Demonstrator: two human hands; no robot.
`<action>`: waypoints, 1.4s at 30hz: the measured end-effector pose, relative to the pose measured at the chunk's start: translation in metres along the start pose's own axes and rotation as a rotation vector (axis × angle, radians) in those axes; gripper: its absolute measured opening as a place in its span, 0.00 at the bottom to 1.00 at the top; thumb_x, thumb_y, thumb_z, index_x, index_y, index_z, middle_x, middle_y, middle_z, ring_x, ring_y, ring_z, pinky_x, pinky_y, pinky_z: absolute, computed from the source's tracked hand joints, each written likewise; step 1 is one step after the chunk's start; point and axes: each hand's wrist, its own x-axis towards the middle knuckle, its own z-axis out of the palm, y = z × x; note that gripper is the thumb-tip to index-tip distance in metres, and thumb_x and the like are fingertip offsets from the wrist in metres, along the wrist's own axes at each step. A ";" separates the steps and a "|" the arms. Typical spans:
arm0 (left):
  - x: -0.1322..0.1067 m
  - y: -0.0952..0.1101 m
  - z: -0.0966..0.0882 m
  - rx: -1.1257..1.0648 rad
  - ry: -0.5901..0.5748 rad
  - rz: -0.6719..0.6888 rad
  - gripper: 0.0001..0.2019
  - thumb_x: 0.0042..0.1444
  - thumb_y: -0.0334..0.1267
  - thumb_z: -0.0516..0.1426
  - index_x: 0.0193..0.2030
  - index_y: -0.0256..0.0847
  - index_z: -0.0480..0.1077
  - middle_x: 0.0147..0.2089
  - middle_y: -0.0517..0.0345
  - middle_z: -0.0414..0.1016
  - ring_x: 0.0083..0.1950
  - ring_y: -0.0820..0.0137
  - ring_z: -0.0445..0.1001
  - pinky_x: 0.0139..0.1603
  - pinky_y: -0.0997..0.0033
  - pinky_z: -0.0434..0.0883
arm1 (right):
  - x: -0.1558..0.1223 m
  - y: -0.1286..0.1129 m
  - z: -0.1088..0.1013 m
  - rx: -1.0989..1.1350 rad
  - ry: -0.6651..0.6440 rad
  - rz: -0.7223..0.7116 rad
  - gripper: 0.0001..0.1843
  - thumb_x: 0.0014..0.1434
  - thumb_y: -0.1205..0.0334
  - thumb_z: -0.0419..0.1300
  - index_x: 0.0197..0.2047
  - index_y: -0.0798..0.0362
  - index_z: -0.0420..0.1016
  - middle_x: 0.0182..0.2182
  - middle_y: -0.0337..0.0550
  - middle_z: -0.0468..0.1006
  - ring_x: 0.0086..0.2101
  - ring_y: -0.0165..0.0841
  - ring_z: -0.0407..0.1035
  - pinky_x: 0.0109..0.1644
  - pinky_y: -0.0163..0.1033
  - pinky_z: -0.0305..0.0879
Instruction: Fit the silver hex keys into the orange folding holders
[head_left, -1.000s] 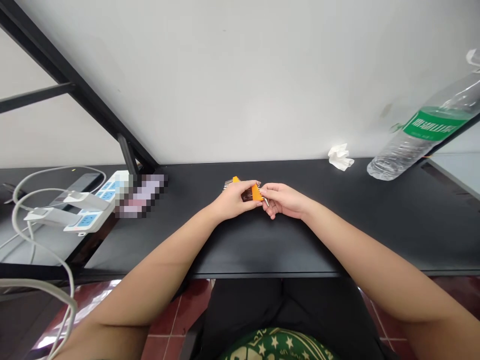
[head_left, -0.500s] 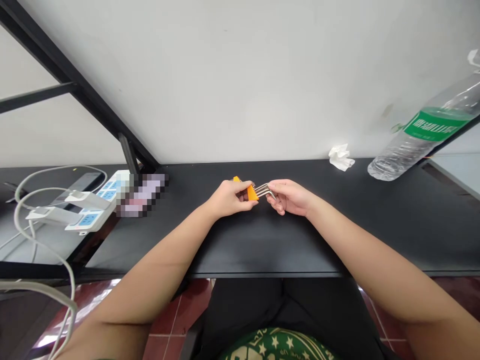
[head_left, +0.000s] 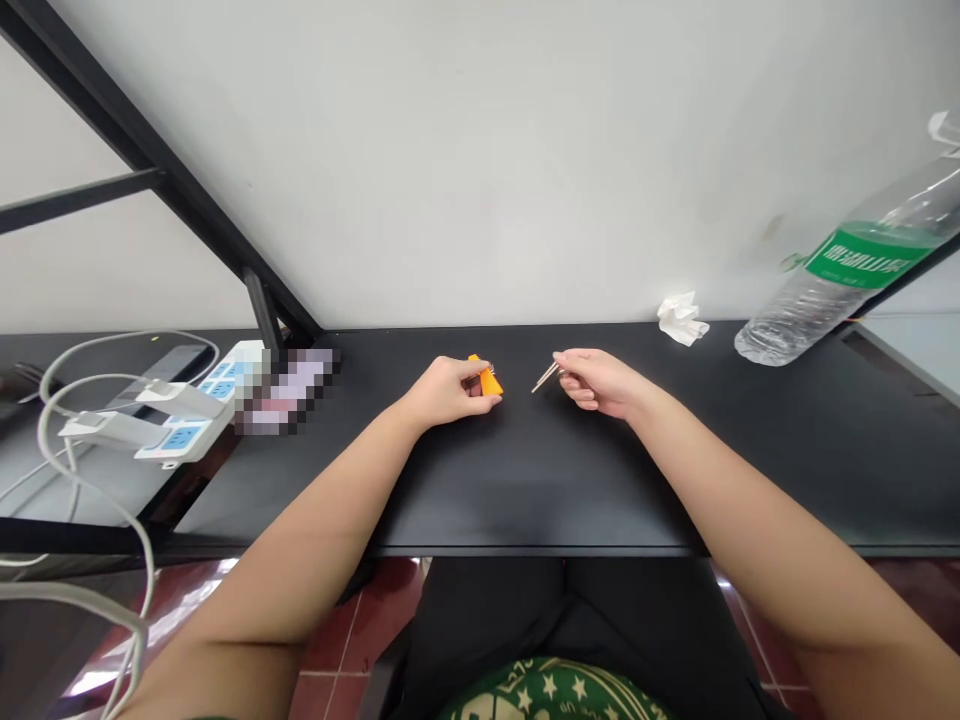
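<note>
Some thin, silvery metal rods (head_left: 545, 379) are pinched in the right hand (head_left: 600, 383) — best bunched firmly; left hand (head_left: 448, 392) grips the orange plastic holder (head_left: 491, 383) — steadiness helps.

Orange plastic holder (head_left: 491, 382), dial centre; slim silvery metal rods (head_left: 545, 377), its 3 o'clock. Oblong white power strip (head_left: 214, 418), light-blue socket panels (head_left: 180, 438), 9 o'clock. Clear plastic bottle (head_left: 795, 318), green label (head_left: 862, 257), white lettering, 3 o'clock. Green cloth garment (head_left: 559, 695), pale-gold stars and lettering, 6 o'clock.
</note>
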 end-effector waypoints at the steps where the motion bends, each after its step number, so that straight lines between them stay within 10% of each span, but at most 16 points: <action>1: 0.000 -0.001 0.001 0.003 0.000 0.005 0.13 0.52 0.46 0.66 0.38 0.40 0.77 0.29 0.62 0.73 0.28 0.74 0.68 0.32 0.75 0.69 | 0.001 0.001 -0.002 -0.025 0.016 0.042 0.24 0.63 0.46 0.70 0.32 0.51 0.62 0.22 0.31 0.60 0.18 0.20 0.47 0.17 0.28 0.42; 15: 0.001 0.000 0.004 0.025 -0.035 0.014 0.15 0.52 0.49 0.65 0.42 0.42 0.78 0.30 0.62 0.75 0.28 0.74 0.70 0.33 0.73 0.70 | 0.007 -0.005 -0.021 -1.124 0.466 0.080 0.18 0.67 0.47 0.61 0.31 0.51 0.71 0.26 0.43 0.75 0.23 0.32 0.66 0.27 0.37 0.57; 20: 0.000 0.007 0.004 0.031 -0.070 0.027 0.15 0.53 0.47 0.65 0.45 0.42 0.78 0.29 0.64 0.74 0.28 0.74 0.69 0.33 0.73 0.69 | 0.001 -0.008 -0.019 -1.329 0.504 -0.111 0.12 0.65 0.54 0.62 0.33 0.51 0.76 0.31 0.47 0.78 0.33 0.38 0.70 0.34 0.39 0.60; 28: 0.002 0.030 0.006 -0.134 -0.268 0.135 0.12 0.63 0.48 0.60 0.41 0.41 0.72 0.32 0.60 0.72 0.34 0.70 0.71 0.36 0.71 0.69 | -0.005 0.011 0.015 -1.053 -0.099 -0.735 0.23 0.69 0.62 0.57 0.66 0.44 0.73 0.59 0.48 0.75 0.45 0.38 0.75 0.48 0.44 0.71; 42: 0.001 0.033 0.004 -0.233 -0.391 0.086 0.11 0.60 0.46 0.63 0.43 0.40 0.76 0.35 0.58 0.76 0.37 0.69 0.74 0.40 0.69 0.71 | -0.012 0.006 0.034 -1.053 -0.113 -0.592 0.05 0.66 0.64 0.61 0.38 0.52 0.77 0.35 0.43 0.78 0.36 0.35 0.72 0.42 0.40 0.65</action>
